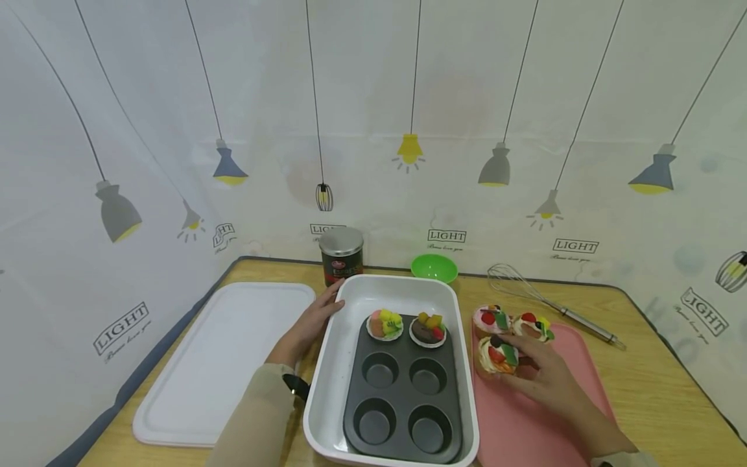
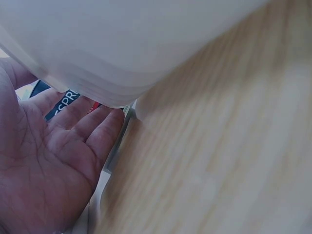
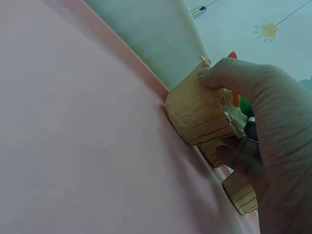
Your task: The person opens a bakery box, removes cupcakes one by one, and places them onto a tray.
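Observation:
My right hand (image 1: 545, 373) grips a cream-topped toy cupcake (image 1: 496, 355) between thumb and fingers, at the left edge of a pink tray (image 1: 560, 421). In the right wrist view the thumb presses its tan paper cup (image 3: 197, 107). Just behind it stand a pink-topped cupcake (image 1: 490, 319) and a cupcake with red and yellow fruit (image 1: 532, 327). My left hand (image 1: 309, 327) rests against the far left corner of a white basin (image 1: 318, 402); in the left wrist view its fingers lie extended along the outer wall. Inside the basin is a dark muffin pan (image 1: 404, 415).
Two fruit-topped cupcakes, one yellow-green (image 1: 385, 324) and one chocolate (image 1: 428, 329), sit in the pan's far cups. A white tray (image 1: 227, 363) lies at left. Behind the basin stand a coffee tin (image 1: 342, 256) and a green bowl (image 1: 434, 268). A whisk (image 1: 554, 305) lies at back right.

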Demonstrator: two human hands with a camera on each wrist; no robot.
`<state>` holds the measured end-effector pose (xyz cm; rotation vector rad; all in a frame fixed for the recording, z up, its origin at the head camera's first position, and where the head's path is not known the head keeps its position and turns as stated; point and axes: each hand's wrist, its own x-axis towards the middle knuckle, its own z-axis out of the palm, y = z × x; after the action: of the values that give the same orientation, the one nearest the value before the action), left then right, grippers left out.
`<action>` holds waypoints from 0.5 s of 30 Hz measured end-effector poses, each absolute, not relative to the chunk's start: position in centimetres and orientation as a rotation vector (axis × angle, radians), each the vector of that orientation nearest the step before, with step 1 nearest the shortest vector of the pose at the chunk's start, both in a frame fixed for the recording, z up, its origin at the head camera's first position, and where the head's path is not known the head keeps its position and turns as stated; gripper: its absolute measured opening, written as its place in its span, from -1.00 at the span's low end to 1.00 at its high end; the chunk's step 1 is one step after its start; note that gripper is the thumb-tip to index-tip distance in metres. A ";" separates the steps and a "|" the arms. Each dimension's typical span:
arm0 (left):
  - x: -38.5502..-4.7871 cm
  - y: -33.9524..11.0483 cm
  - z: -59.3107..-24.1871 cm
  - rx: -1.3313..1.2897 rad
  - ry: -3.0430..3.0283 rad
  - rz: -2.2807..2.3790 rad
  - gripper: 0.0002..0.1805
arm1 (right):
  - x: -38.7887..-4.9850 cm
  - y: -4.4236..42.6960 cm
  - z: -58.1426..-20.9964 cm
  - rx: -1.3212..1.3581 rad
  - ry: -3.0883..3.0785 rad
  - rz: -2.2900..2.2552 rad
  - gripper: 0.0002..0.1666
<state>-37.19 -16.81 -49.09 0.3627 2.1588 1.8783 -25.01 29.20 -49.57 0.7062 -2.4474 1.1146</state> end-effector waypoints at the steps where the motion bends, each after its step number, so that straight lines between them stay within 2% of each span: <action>1: -37.2 -16.8 -49.1 0.361 2.160 1.877 -0.33 | -25.0 29.2 -49.6 0.698 -2.454 1.114 -0.18; 15: -37.2 -16.8 -49.2 0.344 2.157 1.888 -0.35 | -25.1 29.2 -49.6 0.687 -2.509 1.262 -0.18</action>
<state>-37.21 -16.79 -49.22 0.3437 2.1568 1.8882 -25.06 29.17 -49.65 0.6874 -2.5093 1.2620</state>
